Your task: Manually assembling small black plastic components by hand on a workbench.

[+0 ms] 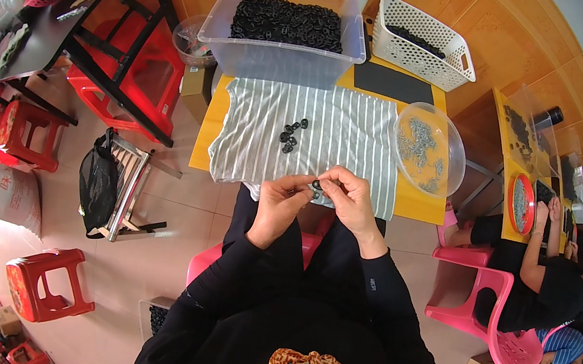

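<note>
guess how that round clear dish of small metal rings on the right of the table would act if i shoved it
The round clear dish looks like thin plastic, so it would probably slide easily on the yellow table. It overhangs the table's right edge, so a push that way might tip it. The loose metal rings inside would likely shift and spill.

Striped cloth (329, 135) covers yellow table (414, 201).
</note>
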### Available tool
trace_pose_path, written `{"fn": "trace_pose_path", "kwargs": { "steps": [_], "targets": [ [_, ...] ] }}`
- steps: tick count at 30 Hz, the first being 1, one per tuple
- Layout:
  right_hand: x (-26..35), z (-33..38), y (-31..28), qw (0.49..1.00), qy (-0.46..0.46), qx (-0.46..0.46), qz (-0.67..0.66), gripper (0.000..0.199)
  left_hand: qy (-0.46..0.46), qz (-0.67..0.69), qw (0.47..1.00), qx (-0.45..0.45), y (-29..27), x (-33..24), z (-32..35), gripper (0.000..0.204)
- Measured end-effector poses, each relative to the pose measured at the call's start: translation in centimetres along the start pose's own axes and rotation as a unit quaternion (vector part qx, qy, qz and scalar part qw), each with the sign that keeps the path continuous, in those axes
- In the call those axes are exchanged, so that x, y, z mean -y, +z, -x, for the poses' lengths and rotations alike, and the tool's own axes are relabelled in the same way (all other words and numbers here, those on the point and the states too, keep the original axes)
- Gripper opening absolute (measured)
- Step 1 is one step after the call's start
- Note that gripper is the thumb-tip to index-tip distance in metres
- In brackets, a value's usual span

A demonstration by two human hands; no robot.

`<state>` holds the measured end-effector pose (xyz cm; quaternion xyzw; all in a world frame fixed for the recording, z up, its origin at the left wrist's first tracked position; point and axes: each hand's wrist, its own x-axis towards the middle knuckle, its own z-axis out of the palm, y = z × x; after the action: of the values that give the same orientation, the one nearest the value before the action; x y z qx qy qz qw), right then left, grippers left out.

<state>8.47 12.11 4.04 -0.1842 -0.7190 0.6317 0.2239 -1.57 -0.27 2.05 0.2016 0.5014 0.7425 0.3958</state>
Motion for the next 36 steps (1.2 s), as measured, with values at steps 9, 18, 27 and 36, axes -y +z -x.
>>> {"fn": "trace_pose_path", "kwargs": {
  "steps": [9, 18, 27, 36],
  "targets": [
    [-0.2, 0.2, 0.6, 0.995, -0.094, -0.012, 0.035, 0.004, -0.023, 0.048, 0.999, 0.003, -0.2, 0.1, -0.1, 0.021],
    [-0.4, 0.8, 0.9, 0.999, -0.036, -0.021, -0.024, 0.012, -0.002, 0.061, 0.998, -0.001, -0.2, 0.4, -0.1, 0.021],
    [0.1, 1.4, 1.4, 0.985, -0.144, -0.053, 0.073, 0.025, 0.004, 0.096, 0.995, -0.005, 0.4, 0.1, 0.0, 0.021],
    [0.1, 2.3, 2.2, 0.983, -0.152, -0.101, 0.037, 0.019, 0.040, 0.097, 0.994, 0.010, 1.1, 0.3, 0.5, 0.020]
  ]
}}
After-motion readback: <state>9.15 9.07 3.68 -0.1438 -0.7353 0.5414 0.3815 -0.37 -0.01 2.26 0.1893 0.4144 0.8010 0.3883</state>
